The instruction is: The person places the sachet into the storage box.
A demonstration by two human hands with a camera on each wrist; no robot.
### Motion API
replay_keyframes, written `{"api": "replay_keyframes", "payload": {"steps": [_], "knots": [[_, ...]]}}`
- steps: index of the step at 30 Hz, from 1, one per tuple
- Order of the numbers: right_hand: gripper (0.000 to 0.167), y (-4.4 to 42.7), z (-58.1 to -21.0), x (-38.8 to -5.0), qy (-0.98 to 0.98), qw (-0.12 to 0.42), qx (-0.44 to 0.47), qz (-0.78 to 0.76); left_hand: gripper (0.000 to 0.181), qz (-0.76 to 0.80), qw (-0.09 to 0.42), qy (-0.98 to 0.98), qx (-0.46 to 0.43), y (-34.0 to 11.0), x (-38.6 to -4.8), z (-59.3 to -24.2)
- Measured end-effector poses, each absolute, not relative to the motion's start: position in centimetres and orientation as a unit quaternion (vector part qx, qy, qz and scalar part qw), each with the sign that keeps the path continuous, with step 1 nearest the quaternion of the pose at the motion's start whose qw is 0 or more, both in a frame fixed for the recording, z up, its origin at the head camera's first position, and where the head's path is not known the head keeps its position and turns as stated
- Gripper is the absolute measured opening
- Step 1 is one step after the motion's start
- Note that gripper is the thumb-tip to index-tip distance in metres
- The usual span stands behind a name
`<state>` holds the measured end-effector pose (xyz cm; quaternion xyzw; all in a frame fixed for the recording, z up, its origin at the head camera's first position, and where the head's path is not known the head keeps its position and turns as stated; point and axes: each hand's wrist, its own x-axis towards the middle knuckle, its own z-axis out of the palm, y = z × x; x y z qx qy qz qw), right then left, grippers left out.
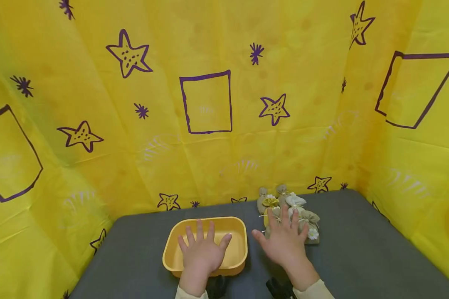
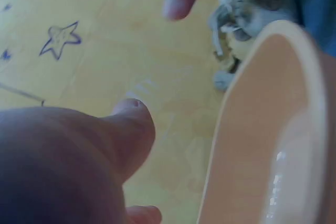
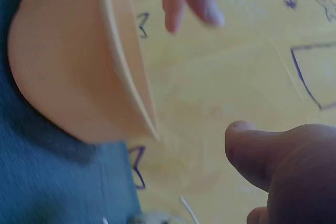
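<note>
In the head view the left hand [image 1: 203, 253] is held with spread, straight fingers over a yellow plastic basin [image 1: 168, 249], holding nothing. The right hand [image 1: 286, 245], fingers also spread, hovers in front of a cluster of small cloth pouches [image 1: 295, 200] and hides part of them. In the left wrist view the left hand [image 2: 63, 156] is beside the basin [image 2: 252, 129], with the pouches [image 2: 262, 3] behind. In the right wrist view the right hand [image 3: 294, 166] shows its thumb, apart from the basin [image 3: 63, 61]. Nothing lies in the visible part of the basin.
A dark grey table [image 1: 134, 249] carries the basin at the centre and the pouches to its right. Yellow cloth [image 1: 209, 166] with purple stars and frames hangs behind the table and at both sides. Dark objects [image 1: 278, 288] sit below the wrists at the front edge.
</note>
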<state>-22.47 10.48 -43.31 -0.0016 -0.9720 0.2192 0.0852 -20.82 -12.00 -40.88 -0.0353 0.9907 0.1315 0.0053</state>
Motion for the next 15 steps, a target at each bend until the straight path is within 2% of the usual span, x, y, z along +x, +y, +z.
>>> {"api": "replay_keyframes", "payload": {"steps": [4, 9, 15], "knots": [[0.107, 13.3, -42.9, -22.9, -0.963, 0.062, -0.021, 0.263, 0.097, 0.168, -0.008, 0.985, -0.042, -14.7, -20.9, -40.2], [0.11, 18.1, -41.2, -23.0, -0.941, 0.015, -0.044, 0.335, 0.104, 0.247, 0.013, 0.969, -0.019, -19.8, -21.3, -39.9], [0.104, 22.1, -40.9, -22.9, -0.891, -0.003, -0.01, 0.455, 0.092, 0.429, 0.055, 0.901, 0.029, -25.9, -22.1, -41.9]]}}
